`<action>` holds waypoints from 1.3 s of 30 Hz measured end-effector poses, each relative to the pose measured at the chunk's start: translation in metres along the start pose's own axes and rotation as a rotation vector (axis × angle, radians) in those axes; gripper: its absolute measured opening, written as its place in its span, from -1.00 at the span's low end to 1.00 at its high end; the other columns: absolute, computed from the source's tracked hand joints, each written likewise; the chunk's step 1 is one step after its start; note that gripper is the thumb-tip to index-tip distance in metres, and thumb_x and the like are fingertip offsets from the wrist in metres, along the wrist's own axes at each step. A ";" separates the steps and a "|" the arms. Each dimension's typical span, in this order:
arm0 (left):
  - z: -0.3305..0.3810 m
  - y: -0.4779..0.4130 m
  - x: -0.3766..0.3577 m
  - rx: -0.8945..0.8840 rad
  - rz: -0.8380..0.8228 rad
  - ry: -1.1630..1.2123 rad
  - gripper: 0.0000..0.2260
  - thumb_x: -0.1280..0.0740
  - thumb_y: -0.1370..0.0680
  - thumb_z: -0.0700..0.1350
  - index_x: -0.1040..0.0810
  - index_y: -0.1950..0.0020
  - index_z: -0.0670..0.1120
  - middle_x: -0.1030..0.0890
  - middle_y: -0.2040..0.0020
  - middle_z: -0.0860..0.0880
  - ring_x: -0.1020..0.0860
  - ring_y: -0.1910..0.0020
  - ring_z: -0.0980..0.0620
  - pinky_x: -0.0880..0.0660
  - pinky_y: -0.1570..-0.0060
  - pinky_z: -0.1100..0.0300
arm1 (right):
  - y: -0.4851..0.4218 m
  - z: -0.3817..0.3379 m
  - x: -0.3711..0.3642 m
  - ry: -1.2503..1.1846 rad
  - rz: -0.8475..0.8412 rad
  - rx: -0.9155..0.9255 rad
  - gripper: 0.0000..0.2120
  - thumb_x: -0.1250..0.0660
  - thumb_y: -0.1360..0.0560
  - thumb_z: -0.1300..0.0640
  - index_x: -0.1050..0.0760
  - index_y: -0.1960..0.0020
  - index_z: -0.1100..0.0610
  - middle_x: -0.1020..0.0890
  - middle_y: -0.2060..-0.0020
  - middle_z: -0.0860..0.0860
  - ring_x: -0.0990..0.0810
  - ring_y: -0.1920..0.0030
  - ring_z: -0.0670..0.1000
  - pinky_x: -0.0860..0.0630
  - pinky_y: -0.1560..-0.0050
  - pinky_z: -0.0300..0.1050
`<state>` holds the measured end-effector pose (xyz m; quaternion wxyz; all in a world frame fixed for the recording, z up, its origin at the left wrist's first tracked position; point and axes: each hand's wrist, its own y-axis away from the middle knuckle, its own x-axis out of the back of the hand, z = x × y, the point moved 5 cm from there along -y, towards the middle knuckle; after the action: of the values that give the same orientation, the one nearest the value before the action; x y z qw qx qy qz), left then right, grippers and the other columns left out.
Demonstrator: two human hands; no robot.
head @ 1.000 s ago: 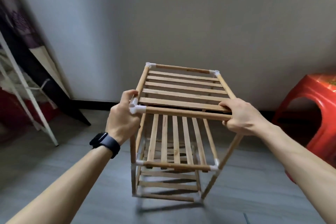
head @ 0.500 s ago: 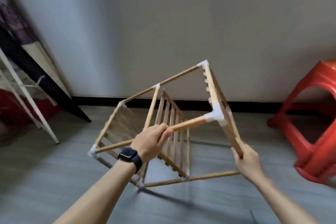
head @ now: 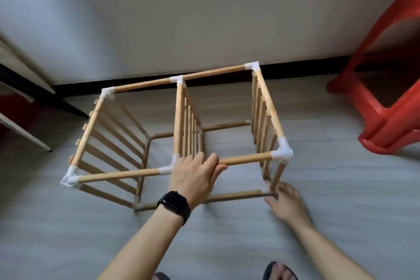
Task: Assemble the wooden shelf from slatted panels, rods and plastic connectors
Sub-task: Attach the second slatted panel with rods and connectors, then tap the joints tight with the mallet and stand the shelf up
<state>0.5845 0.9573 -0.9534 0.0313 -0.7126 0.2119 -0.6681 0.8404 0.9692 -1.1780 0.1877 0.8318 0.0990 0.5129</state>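
Note:
The wooden shelf (head: 179,120) lies on its side on the grey floor, its three slatted panels standing upright. White plastic connectors (head: 283,154) join the rods at the corners. My left hand (head: 195,177), with a black watch on the wrist, grips the near upper rod (head: 245,159) just right of the middle connector. Lower down, my right hand (head: 287,204) has its fingers spread and touches the shelf's near bottom right corner; it is blurred.
A red plastic stool (head: 386,109) stands close on the right. White rack legs (head: 22,132) and a dark leaning board are at the left. The wall and its black skirting run right behind the shelf. My sandalled foot (head: 279,271) shows at the bottom edge.
The shelf was upright, then tipped over, and now lies on its side on the floor. My right hand dropped from the top panel to the bottom corner.

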 end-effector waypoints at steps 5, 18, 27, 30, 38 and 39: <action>0.007 0.002 -0.004 0.074 -0.028 -0.008 -0.58 0.02 -0.68 0.19 -0.46 0.12 -0.02 -0.41 0.32 0.00 -0.32 0.44 -0.07 -0.27 0.34 0.07 | 0.056 0.068 -0.039 0.017 0.235 -0.390 -0.33 -0.41 -0.49 -0.12 -0.30 -0.44 0.22 -0.34 -0.38 0.22 -0.30 -0.38 0.26 -0.35 -0.29 0.16; 0.012 0.013 -0.003 0.186 -0.153 0.076 -0.56 0.11 -0.64 0.24 -0.44 0.05 0.03 -0.41 0.22 0.02 -0.40 0.27 -0.06 -0.37 0.18 0.03 | 0.095 0.051 0.031 -0.928 0.021 -0.401 -0.76 -0.11 -0.70 0.08 -0.44 -0.23 0.20 -0.73 0.20 0.10 -0.55 0.37 0.08 -0.51 0.35 -0.12; 0.047 -0.003 0.007 0.093 -0.382 0.212 -0.42 0.24 -0.62 0.28 -0.10 -0.60 0.15 -0.25 -0.57 0.08 -0.25 -0.53 0.00 -0.14 -0.49 -0.11 | 0.174 -0.018 0.167 -1.469 0.084 -0.127 -0.91 -0.22 -0.65 0.27 -0.48 -0.09 0.14 -0.61 0.01 0.08 -0.61 0.39 0.00 -0.47 0.50 -0.23; 0.067 -0.006 0.002 0.166 -0.425 0.284 -0.49 0.14 -0.68 0.23 0.06 -0.63 0.16 0.03 -0.64 0.11 0.08 -0.62 0.02 0.25 -0.53 -0.16 | 0.186 -0.035 0.198 -1.164 0.208 0.049 -0.88 -0.21 -0.67 0.20 -0.39 -0.17 0.04 -0.68 0.04 0.02 -0.41 0.49 -0.05 -0.30 0.52 -0.25; 0.064 -0.005 0.000 0.169 -0.432 0.290 -0.51 0.08 -0.68 0.20 0.04 -0.61 0.18 0.02 -0.64 0.09 0.08 -0.62 0.01 0.29 -0.51 -0.17 | 0.205 -0.044 0.187 -0.486 0.308 -0.043 -0.63 -0.17 -0.66 -0.02 -0.57 0.25 0.03 -0.49 0.50 -0.12 -0.45 0.31 0.00 -0.37 0.19 -0.04; 0.064 -0.005 -0.001 0.170 -0.427 0.285 -0.51 0.08 -0.68 0.20 0.05 -0.61 0.18 0.03 -0.64 0.09 0.09 -0.62 0.01 0.29 -0.51 -0.18 | 0.207 -0.052 0.190 -0.507 0.352 -0.002 -0.66 -0.14 -0.67 -0.02 -0.55 0.20 0.02 -0.52 0.42 -0.11 -0.48 0.26 0.01 -0.39 0.13 -0.04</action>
<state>0.6476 0.9470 -0.9592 -0.0810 -0.6345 0.0022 -0.7686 0.8749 0.8601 -0.9166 0.1156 0.9375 -0.0969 0.3137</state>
